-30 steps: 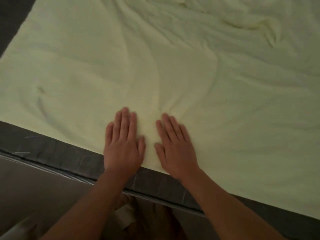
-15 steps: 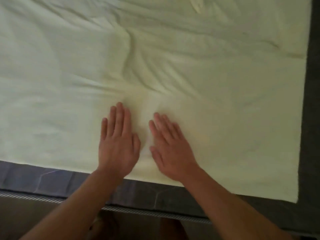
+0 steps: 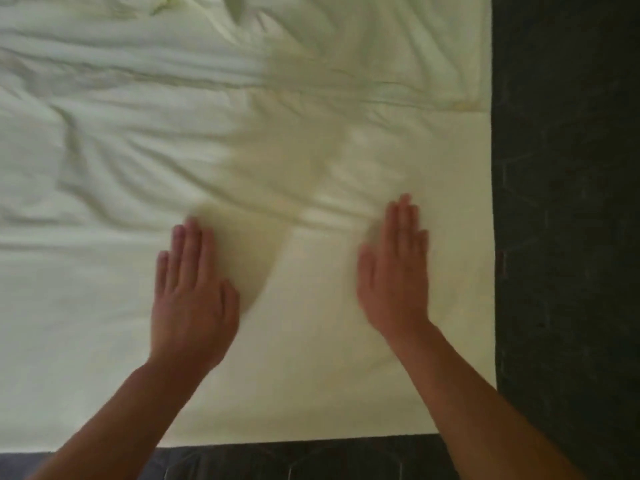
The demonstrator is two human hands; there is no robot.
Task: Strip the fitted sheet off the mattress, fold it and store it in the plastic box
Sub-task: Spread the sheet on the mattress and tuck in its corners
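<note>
Fitted sheet [image 3: 104, 306] lies spread on the dark mattress [image 3: 561, 237], my left hand [image 3: 194, 299] and right hand [image 3: 394, 275] flat on it, fingers straight, gripping nothing; I'd sweep both palms outward, pressing evenly toward the creases [image 3: 207, 77].

The left grip [image 3: 194, 306] and right grip [image 3: 394, 282] were bare hands, slightly blurred, with short nails. The left forearm [image 3: 114, 420] and right forearm [image 3: 485, 410] were bare to the edge of view.

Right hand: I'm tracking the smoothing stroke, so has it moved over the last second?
Yes. The right hand has slid rightward across the sheet, nearer its right edge and away from the left hand.
</note>
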